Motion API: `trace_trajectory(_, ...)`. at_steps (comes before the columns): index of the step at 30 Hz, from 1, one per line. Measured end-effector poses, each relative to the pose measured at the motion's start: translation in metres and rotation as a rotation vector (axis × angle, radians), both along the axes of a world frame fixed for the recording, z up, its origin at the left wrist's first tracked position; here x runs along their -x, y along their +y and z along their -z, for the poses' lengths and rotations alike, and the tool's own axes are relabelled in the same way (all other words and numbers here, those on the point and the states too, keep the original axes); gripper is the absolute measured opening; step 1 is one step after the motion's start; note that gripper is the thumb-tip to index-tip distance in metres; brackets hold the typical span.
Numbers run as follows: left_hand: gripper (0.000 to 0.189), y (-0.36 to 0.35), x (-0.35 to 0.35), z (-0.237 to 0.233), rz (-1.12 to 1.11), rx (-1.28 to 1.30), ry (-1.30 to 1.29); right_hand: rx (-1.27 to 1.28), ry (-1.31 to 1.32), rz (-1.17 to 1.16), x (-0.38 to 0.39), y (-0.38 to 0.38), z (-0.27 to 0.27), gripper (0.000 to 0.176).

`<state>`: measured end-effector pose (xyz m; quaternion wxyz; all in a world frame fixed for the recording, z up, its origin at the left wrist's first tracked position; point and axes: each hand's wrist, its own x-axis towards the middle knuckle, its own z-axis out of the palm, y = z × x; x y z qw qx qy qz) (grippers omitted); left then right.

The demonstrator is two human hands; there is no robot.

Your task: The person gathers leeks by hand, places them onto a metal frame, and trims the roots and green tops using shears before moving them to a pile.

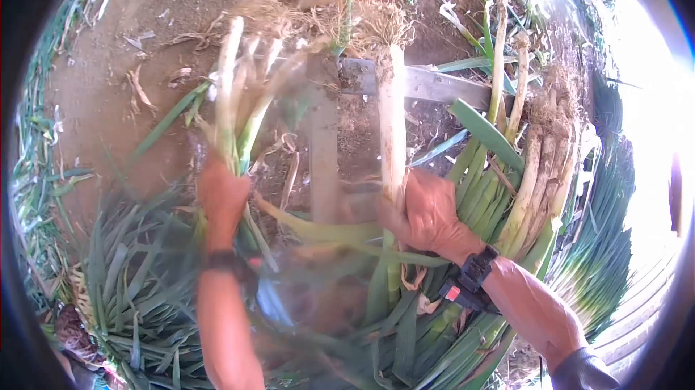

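My left hand [224, 191], slightly blurred, is closed around several leeks [230, 71] whose pale stems and roots point away from me. My right hand [428, 209] grips one thick leek [392, 100] by its lower white stem. That leek stands nearly vertical in view, with a shaggy root ball at its far end. A loose yellow-green leaf [318, 231] stretches between the two hands. Behind the right-hand leek is a metal bar [441, 87], joined to an upright metal post [323, 151].
More untrimmed leeks [539, 180] with soil on their roots lie to the right. Green leaves [134, 274] are heaped at lower left. Brown soil [166, 49] with scattered peelings spreads at the back. Farther right stands a large mass of leek tops [612, 209].
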<state>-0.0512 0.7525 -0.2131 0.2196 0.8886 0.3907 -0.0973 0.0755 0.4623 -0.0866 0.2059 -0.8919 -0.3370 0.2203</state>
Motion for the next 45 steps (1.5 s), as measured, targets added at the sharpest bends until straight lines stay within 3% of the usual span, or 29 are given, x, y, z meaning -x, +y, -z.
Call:
trace_trajectory(2,0.062,0.009,0.012,-0.042,-0.041,-0.008,-0.144,-0.003,-0.044,-0.001,0.000,-0.001,0.000,0.044)
trace_trajectory(4,0.059,0.022,0.024,-0.086,-0.171,0.016,0.017,-0.004,-0.061,0.007,0.001,0.000,-0.002,0.039)
trace_trajectory(6,0.062,0.020,0.036,-0.147,-0.202,0.014,-0.178,0.007,-0.049,0.011,0.002,0.002,-0.007,0.032)
trace_trajectory(9,0.068,0.017,0.055,-0.220,-0.094,-0.043,-0.331,0.220,0.080,0.005,-0.004,0.008,-0.020,0.034)
trace_trajectory(10,0.066,0.013,0.056,-0.251,-0.041,-0.038,-0.383,0.113,0.120,0.032,-0.003,0.002,-0.016,0.036)
trace_trajectory(11,0.061,-0.004,0.040,-0.292,-0.219,-0.077,-0.227,0.008,0.163,0.063,0.000,-0.007,-0.005,0.038)
trace_trajectory(13,0.057,-0.017,0.043,-0.336,-0.129,-0.249,-0.344,-0.110,0.239,0.158,0.000,-0.010,-0.008,0.050)
trace_trajectory(16,0.051,-0.031,0.050,-0.402,-0.165,-0.199,-0.415,-0.486,0.789,0.429,0.009,-0.023,-0.001,0.035)
trace_trajectory(17,0.048,-0.050,0.040,-0.432,-0.164,-0.228,-0.419,-0.694,1.018,0.409,0.019,-0.036,0.031,0.020)
trace_trajectory(18,0.048,-0.058,0.038,-0.456,-0.162,-0.160,-0.373,-0.642,0.813,0.264,0.026,-0.041,0.024,0.017)
trace_trajectory(19,0.051,-0.074,0.032,-0.477,-0.157,-0.176,-0.352,-0.592,0.594,0.144,0.033,-0.046,0.016,0.014)
trace_trajectory(21,0.058,-0.104,0.018,-0.505,-0.124,-0.168,-0.327,-0.268,0.231,0.157,0.027,-0.049,-0.095,0.030)
trace_trajectory(22,0.062,-0.120,0.015,-0.515,-0.100,-0.136,-0.315,-0.293,0.500,0.378,0.022,-0.054,-0.145,0.034)
trace_trajectory(23,0.066,-0.133,0.016,-0.522,-0.076,-0.099,-0.294,-0.305,0.563,0.412,0.021,-0.064,-0.162,0.040)
trace_trajectory(27,0.069,-0.186,0.015,-0.512,0.012,0.056,-0.118,-0.296,0.541,0.535,0.023,-0.103,-0.179,0.041)
trace_trajectory(30,0.073,-0.217,0.028,-0.472,0.119,0.136,-0.070,-0.389,0.485,0.496,0.032,-0.134,-0.174,0.043)
trace_trajectory(32,0.072,-0.233,0.033,-0.441,0.074,0.189,0.091,-0.494,0.401,0.431,0.036,-0.148,-0.169,0.044)
trace_trajectory(35,0.063,-0.255,0.041,-0.388,0.023,0.275,0.008,-0.512,0.432,0.476,0.045,-0.153,-0.177,0.043)
trace_trajectory(36,0.059,-0.267,0.025,-0.394,-0.025,0.326,0.160,-0.542,0.380,0.376,0.046,-0.150,-0.160,0.041)
trace_trajectory(39,0.056,-0.274,0.047,-0.317,-0.065,0.442,-0.094,-0.529,0.240,0.007,0.043,-0.157,-0.133,0.039)
trace_trajectory(41,0.052,-0.282,0.052,-0.288,-0.141,0.606,-0.162,-0.404,0.463,0.190,0.045,-0.172,-0.136,0.041)
trace_trajectory(42,0.051,-0.284,0.052,-0.279,-0.147,0.586,-0.040,-0.335,0.576,0.279,0.047,-0.179,-0.126,0.043)
trace_trajectory(44,0.048,-0.291,0.046,-0.267,-0.158,0.540,0.199,-0.502,0.375,0.083,0.063,-0.187,-0.070,0.046)
trace_trajectory(45,0.043,-0.306,0.045,-0.270,-0.179,0.683,0.068,-0.463,0.399,0.069,0.058,-0.189,-0.070,0.045)
